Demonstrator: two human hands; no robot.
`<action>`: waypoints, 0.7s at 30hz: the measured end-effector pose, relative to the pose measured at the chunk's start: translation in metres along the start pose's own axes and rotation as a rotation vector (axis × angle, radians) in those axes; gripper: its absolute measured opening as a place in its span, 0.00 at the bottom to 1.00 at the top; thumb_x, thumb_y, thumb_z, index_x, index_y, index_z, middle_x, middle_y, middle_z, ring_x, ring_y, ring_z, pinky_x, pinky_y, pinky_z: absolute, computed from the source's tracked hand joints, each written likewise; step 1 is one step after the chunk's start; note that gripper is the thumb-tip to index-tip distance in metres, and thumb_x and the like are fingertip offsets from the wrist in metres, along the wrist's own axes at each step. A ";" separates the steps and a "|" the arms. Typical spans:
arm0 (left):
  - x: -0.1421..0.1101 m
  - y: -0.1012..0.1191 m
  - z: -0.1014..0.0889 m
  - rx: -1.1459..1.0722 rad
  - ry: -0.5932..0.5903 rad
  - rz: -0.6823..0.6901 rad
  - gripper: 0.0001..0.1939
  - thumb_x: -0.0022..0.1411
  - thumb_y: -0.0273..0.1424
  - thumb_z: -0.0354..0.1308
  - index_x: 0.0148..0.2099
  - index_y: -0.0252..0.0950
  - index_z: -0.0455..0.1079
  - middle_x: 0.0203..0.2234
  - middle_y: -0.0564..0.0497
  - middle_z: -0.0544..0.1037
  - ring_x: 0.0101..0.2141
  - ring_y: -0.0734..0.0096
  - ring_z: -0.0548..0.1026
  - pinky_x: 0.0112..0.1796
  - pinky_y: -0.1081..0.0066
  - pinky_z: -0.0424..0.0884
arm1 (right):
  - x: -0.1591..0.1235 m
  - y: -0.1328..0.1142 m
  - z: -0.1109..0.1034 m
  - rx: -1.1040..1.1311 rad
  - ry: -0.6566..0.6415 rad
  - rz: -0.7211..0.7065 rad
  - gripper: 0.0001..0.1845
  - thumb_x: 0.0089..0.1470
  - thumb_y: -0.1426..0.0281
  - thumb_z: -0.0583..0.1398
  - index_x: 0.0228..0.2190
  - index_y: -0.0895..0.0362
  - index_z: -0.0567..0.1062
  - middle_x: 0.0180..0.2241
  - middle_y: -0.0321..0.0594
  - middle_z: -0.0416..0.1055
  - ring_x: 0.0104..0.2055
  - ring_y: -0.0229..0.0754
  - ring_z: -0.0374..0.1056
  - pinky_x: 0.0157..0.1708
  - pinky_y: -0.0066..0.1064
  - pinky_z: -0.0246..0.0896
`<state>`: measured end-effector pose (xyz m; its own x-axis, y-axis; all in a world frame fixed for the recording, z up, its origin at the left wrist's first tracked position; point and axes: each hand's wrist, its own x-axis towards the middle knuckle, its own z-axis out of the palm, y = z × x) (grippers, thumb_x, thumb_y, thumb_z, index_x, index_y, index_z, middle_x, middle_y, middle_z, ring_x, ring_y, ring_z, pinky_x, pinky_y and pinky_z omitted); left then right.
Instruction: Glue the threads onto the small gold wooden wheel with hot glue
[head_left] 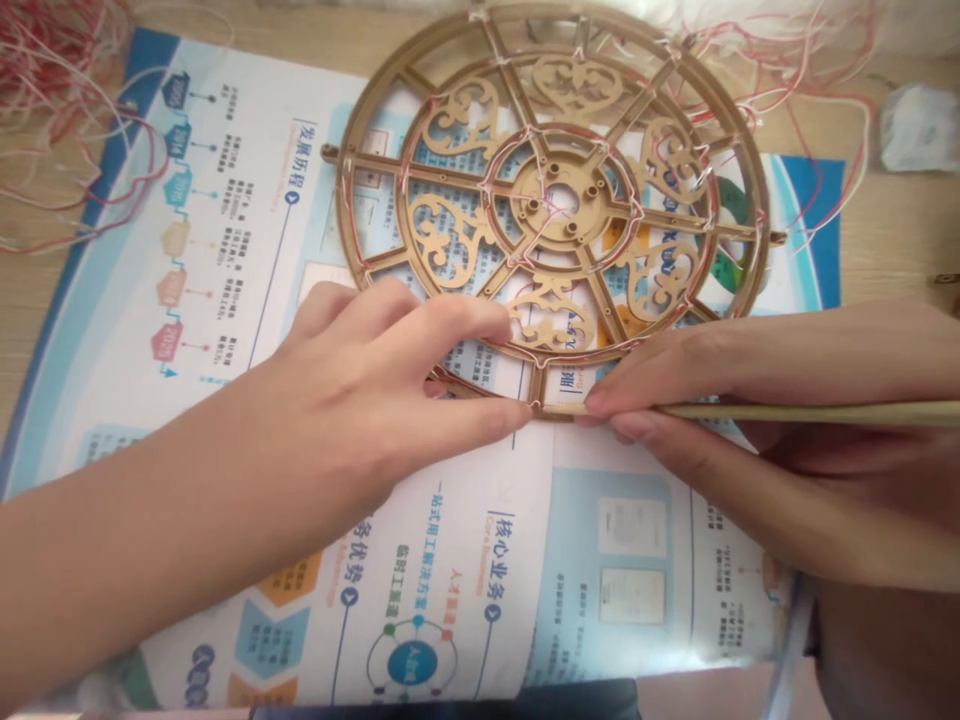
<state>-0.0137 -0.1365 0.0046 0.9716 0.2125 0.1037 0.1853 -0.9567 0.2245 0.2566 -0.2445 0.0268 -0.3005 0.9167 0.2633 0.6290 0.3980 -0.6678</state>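
Through the head camera, I see the round bronze frame (562, 168) lying on printed sheets (247, 120). My left hand (367, 375) has thumb and forefinger spread, thumb at the near rim; my right hand (750, 365) pinches a thin stick (825, 411).

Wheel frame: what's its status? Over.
Left hand at near edge of wheel frame. Right hand pinching thin stick, tip at that edge. Printed sheet underneath. Loose wires top left, clear of both hands.
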 end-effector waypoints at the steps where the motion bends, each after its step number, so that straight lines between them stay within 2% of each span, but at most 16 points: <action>1: 0.000 0.000 0.000 -0.001 0.006 0.000 0.27 0.72 0.21 0.45 0.65 0.52 0.65 0.65 0.50 0.64 0.52 0.54 0.70 0.54 0.48 0.69 | 0.000 0.000 0.001 0.000 0.004 0.012 0.09 0.59 0.79 0.65 0.38 0.54 0.81 0.39 0.31 0.84 0.36 0.32 0.80 0.35 0.18 0.74; 7: 0.000 0.000 0.000 -0.037 -0.008 -0.011 0.28 0.73 0.24 0.45 0.67 0.55 0.65 0.65 0.52 0.64 0.54 0.54 0.70 0.61 0.47 0.64 | -0.001 -0.001 0.001 -0.009 -0.005 0.086 0.11 0.59 0.76 0.65 0.38 0.47 0.81 0.37 0.28 0.84 0.35 0.37 0.81 0.35 0.24 0.78; 13: 0.000 0.001 0.001 -0.024 -0.005 -0.010 0.29 0.72 0.23 0.46 0.69 0.55 0.63 0.65 0.51 0.64 0.53 0.53 0.70 0.60 0.46 0.65 | -0.002 -0.001 0.001 0.023 0.013 0.112 0.10 0.60 0.77 0.65 0.37 0.48 0.82 0.37 0.30 0.83 0.34 0.37 0.80 0.33 0.24 0.77; 17: 0.001 0.003 0.000 -0.017 0.026 -0.012 0.24 0.74 0.25 0.46 0.64 0.53 0.66 0.64 0.52 0.65 0.51 0.55 0.71 0.58 0.47 0.68 | -0.001 0.001 0.002 0.034 0.029 0.097 0.11 0.59 0.77 0.65 0.37 0.47 0.82 0.38 0.29 0.84 0.34 0.39 0.81 0.34 0.26 0.78; 21: 0.001 0.005 -0.002 -0.026 0.023 -0.027 0.22 0.74 0.26 0.47 0.64 0.51 0.66 0.63 0.51 0.66 0.51 0.56 0.70 0.58 0.48 0.68 | -0.002 0.002 0.003 0.001 0.006 0.109 0.09 0.60 0.75 0.65 0.38 0.47 0.82 0.38 0.28 0.84 0.35 0.38 0.81 0.34 0.26 0.77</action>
<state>-0.0117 -0.1411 0.0076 0.9626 0.2431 0.1197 0.2072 -0.9450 0.2530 0.2560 -0.2454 0.0233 -0.2261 0.9547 0.1932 0.6570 0.2959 -0.6934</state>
